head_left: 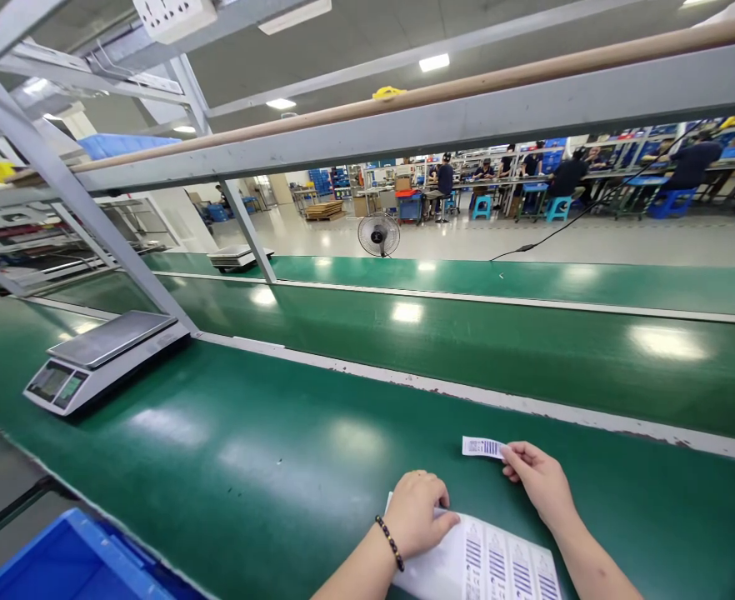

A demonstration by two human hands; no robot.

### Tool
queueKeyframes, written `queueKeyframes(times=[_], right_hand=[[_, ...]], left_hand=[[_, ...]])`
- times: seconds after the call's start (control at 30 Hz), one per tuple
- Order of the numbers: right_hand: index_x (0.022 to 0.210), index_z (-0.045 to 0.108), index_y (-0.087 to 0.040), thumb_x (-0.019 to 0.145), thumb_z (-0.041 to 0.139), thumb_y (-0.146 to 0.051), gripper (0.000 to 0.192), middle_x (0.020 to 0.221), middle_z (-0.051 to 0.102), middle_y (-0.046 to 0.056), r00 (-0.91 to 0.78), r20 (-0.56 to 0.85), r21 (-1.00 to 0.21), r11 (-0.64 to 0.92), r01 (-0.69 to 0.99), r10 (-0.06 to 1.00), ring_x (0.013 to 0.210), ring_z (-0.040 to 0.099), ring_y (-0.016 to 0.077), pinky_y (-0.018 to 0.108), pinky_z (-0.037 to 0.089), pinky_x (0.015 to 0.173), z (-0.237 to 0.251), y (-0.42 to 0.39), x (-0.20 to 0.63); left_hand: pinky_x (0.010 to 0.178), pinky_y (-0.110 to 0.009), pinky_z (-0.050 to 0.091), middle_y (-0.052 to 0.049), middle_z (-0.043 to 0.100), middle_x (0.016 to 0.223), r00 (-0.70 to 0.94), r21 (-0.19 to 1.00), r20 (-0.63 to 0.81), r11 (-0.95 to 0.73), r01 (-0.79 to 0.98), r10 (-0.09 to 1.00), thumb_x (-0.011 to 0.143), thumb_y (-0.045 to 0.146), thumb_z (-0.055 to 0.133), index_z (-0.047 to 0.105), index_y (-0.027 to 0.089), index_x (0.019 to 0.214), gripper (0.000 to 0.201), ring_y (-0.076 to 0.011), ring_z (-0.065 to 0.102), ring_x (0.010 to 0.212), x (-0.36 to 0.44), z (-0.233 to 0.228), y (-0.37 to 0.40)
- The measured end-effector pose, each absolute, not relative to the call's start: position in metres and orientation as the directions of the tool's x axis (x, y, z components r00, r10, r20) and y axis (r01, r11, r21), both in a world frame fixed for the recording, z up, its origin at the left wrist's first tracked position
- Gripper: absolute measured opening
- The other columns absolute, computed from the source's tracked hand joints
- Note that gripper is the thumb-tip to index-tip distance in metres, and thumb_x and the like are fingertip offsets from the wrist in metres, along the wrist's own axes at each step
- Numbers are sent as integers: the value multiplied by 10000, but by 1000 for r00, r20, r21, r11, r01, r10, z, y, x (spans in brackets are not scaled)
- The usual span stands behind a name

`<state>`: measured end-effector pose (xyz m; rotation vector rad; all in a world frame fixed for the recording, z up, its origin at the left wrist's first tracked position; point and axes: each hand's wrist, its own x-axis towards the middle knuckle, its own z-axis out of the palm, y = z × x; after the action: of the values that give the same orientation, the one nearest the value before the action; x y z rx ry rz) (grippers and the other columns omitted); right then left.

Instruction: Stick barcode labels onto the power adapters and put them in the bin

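A white sheet of printed labels (498, 560) lies on the green bench top, its lower part cut off by the picture's bottom edge. My left hand (418, 512), with a beaded bracelet at the wrist, rests at the upper left of this sheet. Its fingers curl at the edge and the thumb lies on the paper. Beyond the sheet's upper right corner, my right hand (536, 477) pinches one end of a single barcode label (483, 447) between thumb and fingers. The label's free end points left, above the bench.
A weighing scale (114, 350) stands on the bench at left. A blue crate (73, 562) sits at lower left. White strips (405, 379) divide the green surface (317, 433). A metal frame (405, 125) crosses overhead. Behind are a fan (378, 236) and several seated people.
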<state>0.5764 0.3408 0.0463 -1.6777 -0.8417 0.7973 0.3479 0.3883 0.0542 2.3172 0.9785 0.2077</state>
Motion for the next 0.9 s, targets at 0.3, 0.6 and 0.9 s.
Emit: queueKeyframes(times=[0.3,0.6,0.9], right_hand=[[648,606,-189,644,620,-612,423,546,606,31,372,-88,-963,-174,205,924,532,570,161,272,470,535,58,336,570],[634,616,-218,720,582,-494,291,555,587,-5,271,-39,-942,-126,311,962,543,525,145,265,412,549,58,333,564],[644,616,-222,757,530,-438,259,590,595,-6,248,-27,-928,-116,354,968,581,519,147,264,385,566,57,332,563]], left_hand=[[785,-287,396,6,635,804,724,562,-113,-556,612,681,728,331,662,619,204,770,141,-158,550,802,346,61,389],[793,-290,395,6,636,798,732,516,-120,-588,623,671,755,319,640,597,206,758,121,-162,549,817,344,62,388],[731,-285,392,2,611,731,742,510,-88,-609,607,665,736,288,658,570,198,692,133,-155,532,740,342,60,389]])
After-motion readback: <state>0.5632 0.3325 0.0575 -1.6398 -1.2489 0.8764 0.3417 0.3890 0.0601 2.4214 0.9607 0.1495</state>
